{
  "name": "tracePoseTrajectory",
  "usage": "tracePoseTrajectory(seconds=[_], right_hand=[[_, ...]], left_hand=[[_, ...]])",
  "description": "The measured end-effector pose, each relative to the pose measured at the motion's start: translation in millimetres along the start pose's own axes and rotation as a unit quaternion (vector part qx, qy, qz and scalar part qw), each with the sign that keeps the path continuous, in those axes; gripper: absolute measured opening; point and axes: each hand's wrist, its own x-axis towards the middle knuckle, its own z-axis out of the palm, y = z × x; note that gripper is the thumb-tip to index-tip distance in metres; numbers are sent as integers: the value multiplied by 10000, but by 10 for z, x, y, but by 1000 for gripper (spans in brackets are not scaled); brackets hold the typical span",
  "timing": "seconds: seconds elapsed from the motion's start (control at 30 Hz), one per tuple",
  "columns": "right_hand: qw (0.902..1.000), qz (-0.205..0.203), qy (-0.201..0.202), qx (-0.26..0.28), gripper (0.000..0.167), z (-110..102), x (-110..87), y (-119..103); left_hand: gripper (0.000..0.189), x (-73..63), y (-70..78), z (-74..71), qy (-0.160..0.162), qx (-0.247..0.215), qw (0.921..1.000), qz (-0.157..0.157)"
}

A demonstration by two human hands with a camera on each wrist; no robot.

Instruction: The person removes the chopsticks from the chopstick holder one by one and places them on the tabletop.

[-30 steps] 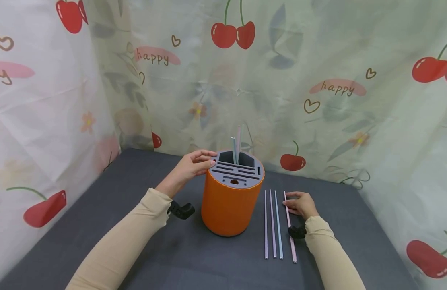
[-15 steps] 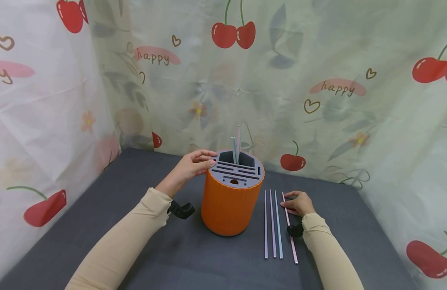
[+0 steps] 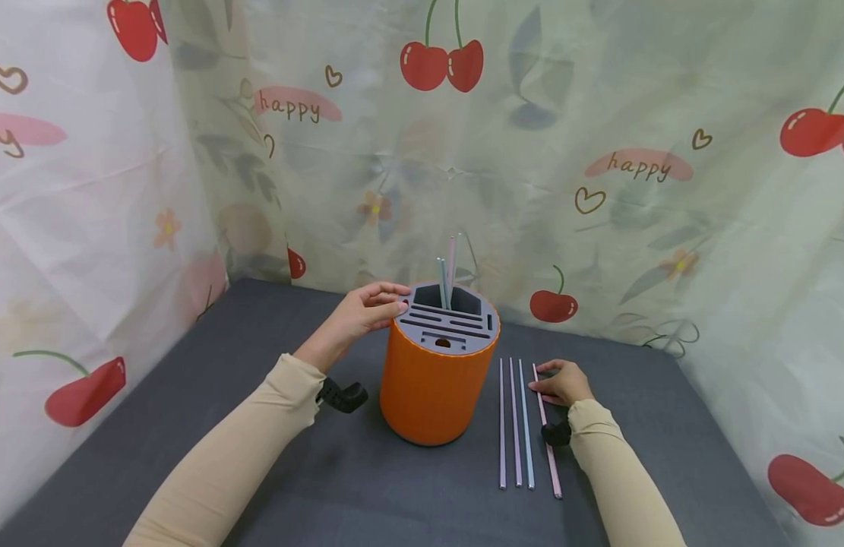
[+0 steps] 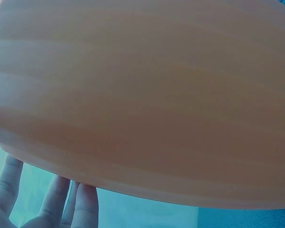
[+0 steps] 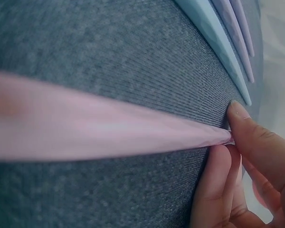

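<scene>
An orange cylindrical utensil holder (image 3: 428,395) with a grey slotted top (image 3: 449,323) stands upright on the table. My left hand (image 3: 356,315) holds its upper left edge; in the left wrist view, the fingers (image 4: 85,204) lie against the orange side. Light blue and pink chopsticks (image 3: 452,262) stand in the top's large rear opening. To the right of the holder, my right hand (image 3: 565,382) pinches the far, thin end of a pink chopstick (image 3: 553,467). Beside it lie a light blue chopstick (image 3: 526,433) and two purple chopsticks (image 3: 514,425), roughly parallel.
A dark grey cloth covers the table (image 3: 394,501). Behind and at both sides hangs a pale curtain (image 3: 463,167) printed with cherries and "happy". Thin cords (image 3: 674,338) show at the table's back right edge. A black strap device (image 3: 342,396) sits on the left wrist.
My right hand has shifted slightly to the left, and the far end of the pink chopstick moved with it. My left hand and the utensil holder have stayed in place.
</scene>
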Motion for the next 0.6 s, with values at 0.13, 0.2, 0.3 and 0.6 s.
tracePoseTrajectory(seconds=[0.13, 0.2, 0.3, 0.6], right_hand=[[10000, 14, -21, -12, 47, -3, 7, -1], [10000, 15, -20, -11, 47, -5, 13, -1], [10000, 30, -24, -16, 47, -7, 21, 1], [10000, 57, -40, -37, 48, -6, 26, 14]], left_hand=[[35, -2, 0, 0, 4, 6, 10000, 0], [34, -5, 2, 1, 1, 8, 10000, 13], [34, -10, 5, 3, 3, 11, 10000, 24], [37, -9, -1, 6, 9, 136, 9999, 42]])
